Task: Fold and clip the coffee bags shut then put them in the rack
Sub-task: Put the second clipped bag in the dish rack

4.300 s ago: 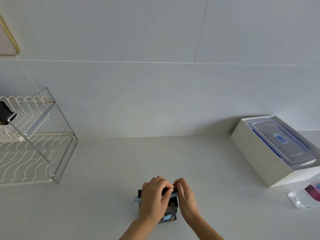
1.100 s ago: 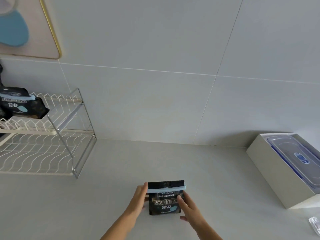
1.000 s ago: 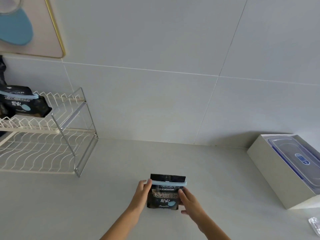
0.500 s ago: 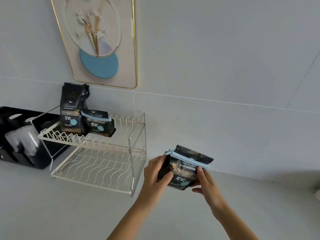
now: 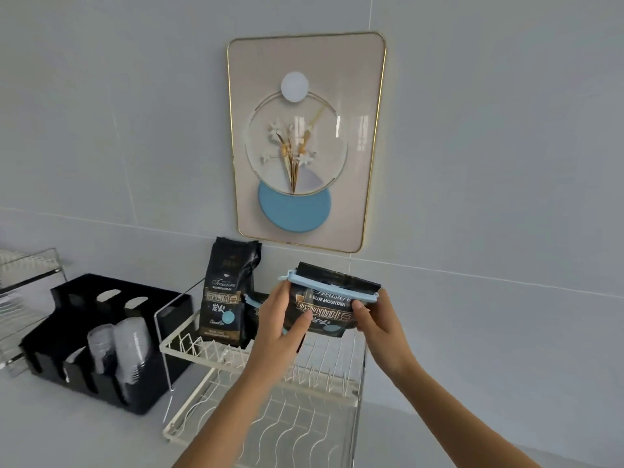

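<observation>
Gripping the clipped coffee bag — left hand and right hand both — above the rack

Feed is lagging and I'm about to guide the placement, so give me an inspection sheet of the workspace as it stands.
Surface: pale counter, rack stands on it by the wall.
Job's things: clipped coffee bag, blue clip across its folded top, held above the rack's upper tier; tall bag upright on that tier, no clip seen; second clipped bag beside it, mostly hidden behind the left hand.
Clutter: black cup holder with clear cups left of the rack; another stand at the far left edge.
Grippers: left hand and right hand each grip a side of the held bag.
Cables: nothing seen.
Surroundings: tiled wall, framed picture above the rack.
</observation>
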Demonstrator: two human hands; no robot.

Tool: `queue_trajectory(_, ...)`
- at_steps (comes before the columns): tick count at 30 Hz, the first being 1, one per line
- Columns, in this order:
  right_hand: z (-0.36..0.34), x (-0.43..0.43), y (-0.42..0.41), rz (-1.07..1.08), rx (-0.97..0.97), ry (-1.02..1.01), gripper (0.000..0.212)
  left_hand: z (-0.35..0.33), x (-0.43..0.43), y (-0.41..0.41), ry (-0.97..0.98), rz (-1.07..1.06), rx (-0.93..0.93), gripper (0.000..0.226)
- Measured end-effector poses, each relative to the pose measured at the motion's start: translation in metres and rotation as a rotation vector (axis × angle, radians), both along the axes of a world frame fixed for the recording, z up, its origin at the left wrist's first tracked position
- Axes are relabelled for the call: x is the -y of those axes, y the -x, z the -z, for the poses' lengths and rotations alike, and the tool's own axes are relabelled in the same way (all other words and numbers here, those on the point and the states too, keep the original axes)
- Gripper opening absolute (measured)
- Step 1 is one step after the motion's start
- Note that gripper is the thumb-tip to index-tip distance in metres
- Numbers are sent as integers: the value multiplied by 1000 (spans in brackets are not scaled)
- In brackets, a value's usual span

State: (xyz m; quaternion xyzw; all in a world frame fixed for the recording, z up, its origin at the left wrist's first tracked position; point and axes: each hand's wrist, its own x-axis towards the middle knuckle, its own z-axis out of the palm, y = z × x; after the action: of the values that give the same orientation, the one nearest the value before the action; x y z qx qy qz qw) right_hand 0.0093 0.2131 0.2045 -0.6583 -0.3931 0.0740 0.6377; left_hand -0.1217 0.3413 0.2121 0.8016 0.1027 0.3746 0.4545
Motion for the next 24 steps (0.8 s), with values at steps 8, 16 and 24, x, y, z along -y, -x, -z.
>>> queue_trajectory(8,28,-23,-52,449,296,375,21,42,-37,-54,81,79,-65,46)
queue_trajectory(16,35,-18,-71,443,375,371,13,56,-46,-73,204,148,-169,41)
queue_trajectory(24,37,-31,-66,361,272,530,28,57,-53,-82,329,43,-270,37)
